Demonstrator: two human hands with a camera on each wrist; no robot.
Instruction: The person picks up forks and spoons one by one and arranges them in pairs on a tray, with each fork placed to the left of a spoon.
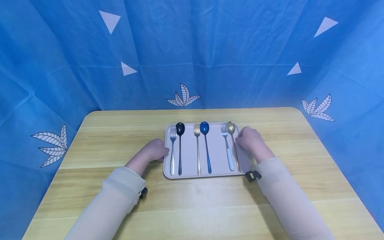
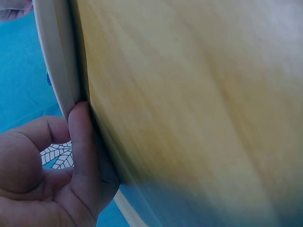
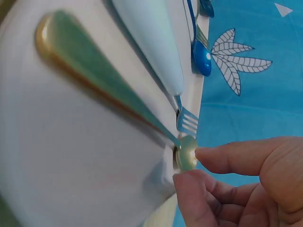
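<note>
A pale pinkish tray lies on the wooden table, carrying cutlery in pairs. From the left come a silver fork, a black spoon, a gold fork, a blue spoon, a fork with a light blue handle and a gold spoon. My left hand grips the tray's left edge, thumb on one side and fingers beneath in the left wrist view. At the right edge, my right hand pinches the rim beside the gold spoon's bowl.
The wooden table extends around the tray, its rounded far edge close behind. A blue cloth with white triangles and leaf prints hangs at the back and both sides. Each sleeve cuff carries a small black device.
</note>
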